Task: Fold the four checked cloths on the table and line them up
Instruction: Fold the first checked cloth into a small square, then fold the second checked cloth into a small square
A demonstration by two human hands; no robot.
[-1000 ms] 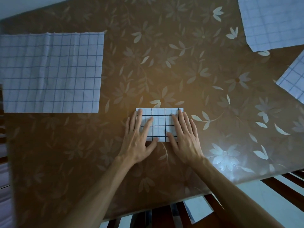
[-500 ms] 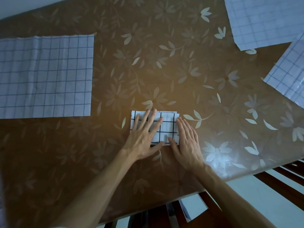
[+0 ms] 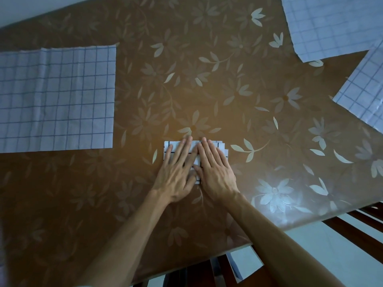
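Step in hand: flattening cloth 1 of 4. The small folded white cloth with black check lines (image 3: 169, 147) lies at the near-middle of the brown flower-patterned surface (image 3: 207, 79), in from the near edge. The left hand (image 3: 176, 175) and right hand (image 3: 215, 168) both lie flat on it, palms down, fingers straight, pressing. Neither grips anything. The index fingers nearly meet over the middle of the bundle.

To do: 3 pale checked cloths lie unfolded.
- 1 large square cloth at far left (image 3: 56, 98).
- 1 cloth at the far right corner (image 3: 331, 25).
- 1 cloth at the right edge (image 3: 364, 90), partly out of view. Cannot tell whether these last 2 overlap.

Risks, as judged:
- The right end of the bundle shows stepped layer edges, not flush. Pressing now would set a crooked crease, and the finished row would look uneven.
- The surface covering looks glossy. A sideways push from the palms could slide the bundle instead of flattening it.
- The thick stack of layers may spring open once the pressure lifts.
- Reaching for the left cloth could drag a forearm across the bundle.
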